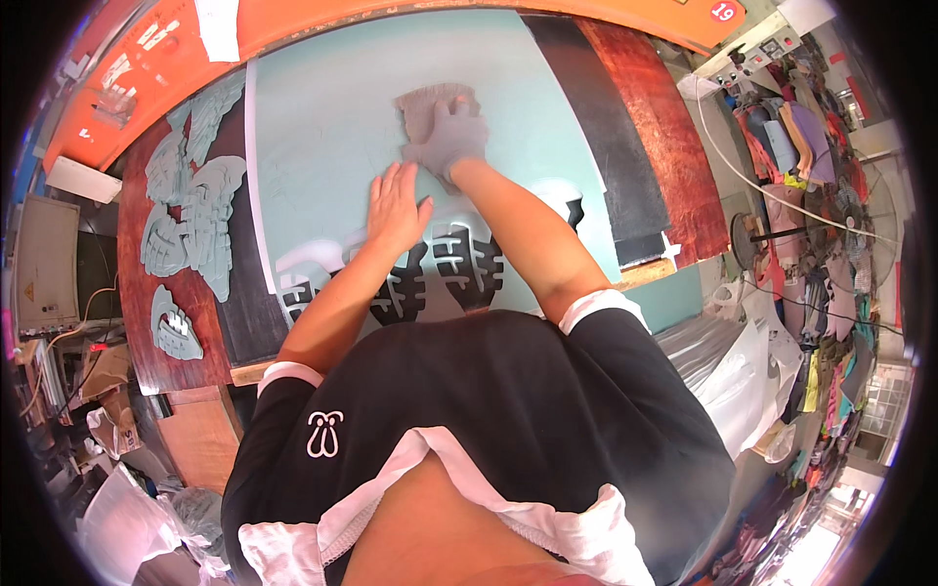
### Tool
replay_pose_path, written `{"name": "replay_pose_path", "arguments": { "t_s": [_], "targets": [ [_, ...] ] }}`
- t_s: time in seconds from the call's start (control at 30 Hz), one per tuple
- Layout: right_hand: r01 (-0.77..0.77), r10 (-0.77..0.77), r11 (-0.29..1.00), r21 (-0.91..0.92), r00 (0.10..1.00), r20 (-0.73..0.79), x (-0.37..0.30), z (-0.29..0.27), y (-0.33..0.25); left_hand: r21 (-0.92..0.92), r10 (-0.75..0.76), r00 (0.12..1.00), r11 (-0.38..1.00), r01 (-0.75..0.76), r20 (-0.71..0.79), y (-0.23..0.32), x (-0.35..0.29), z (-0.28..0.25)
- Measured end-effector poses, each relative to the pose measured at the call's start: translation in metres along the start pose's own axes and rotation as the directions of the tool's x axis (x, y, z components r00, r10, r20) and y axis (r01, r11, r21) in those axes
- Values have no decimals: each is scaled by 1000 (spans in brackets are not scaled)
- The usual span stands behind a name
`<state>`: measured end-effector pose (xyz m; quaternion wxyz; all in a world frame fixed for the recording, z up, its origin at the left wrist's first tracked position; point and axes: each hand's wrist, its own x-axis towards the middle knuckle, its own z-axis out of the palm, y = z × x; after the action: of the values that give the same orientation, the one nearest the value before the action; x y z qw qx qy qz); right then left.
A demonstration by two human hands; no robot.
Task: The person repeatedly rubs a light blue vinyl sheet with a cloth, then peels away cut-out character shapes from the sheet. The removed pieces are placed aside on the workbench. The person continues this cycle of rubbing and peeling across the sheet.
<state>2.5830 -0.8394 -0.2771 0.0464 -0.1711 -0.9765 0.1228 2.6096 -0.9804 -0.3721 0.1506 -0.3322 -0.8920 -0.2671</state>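
Observation:
A pale teal sheet [322,127] lies spread over a dark board in front of me. Its near side has several shoe-upper-shaped cutouts, through which the black surface [464,256] shows. My left hand [395,207] rests on the sheet, bare and palm down with the fingers stretched out. Farther up and to the right, my right hand [449,139] wears a grey glove. It grips what looks like a wide brush with grey-brown bristles [420,102], which lies against the sheet. The glove hides much of the brush.
Stacked teal cut pieces [200,210] lie on the left of the reddish board, with a single piece [174,327] nearer me. An orange machine beam [391,21] crosses the far side. At the right stand a fan [747,241] and piles of coloured scraps [831,283].

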Motion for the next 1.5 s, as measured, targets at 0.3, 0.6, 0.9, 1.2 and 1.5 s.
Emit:
{"name": "replay_pose_path", "arguments": {
  "t_s": [0.3,0.6,0.9,1.2,1.5],
  "targets": [
    [65,-159,400,914,987,-1,21,-16,74,-16,58,992,998,-60,-112,-2,-4,-2],
    [2,26,992,125,975,-222,29,-35,115,-8,33,998,999,-33,-57,-3,2,-7],
    [14,-26,998,-65,981,-191,37,-28,110,33,51,999,998,-50,-7,-19,16,-15],
    [19,-25,999,-35,986,-163,35,-36,107,30,44,997,999,-42,-58,-13,20,-20],
    [123,-70,979,162,951,-303,35,-38,142,-81,173,982,981,-179,-68,-12,12,-37]
  ]
}}
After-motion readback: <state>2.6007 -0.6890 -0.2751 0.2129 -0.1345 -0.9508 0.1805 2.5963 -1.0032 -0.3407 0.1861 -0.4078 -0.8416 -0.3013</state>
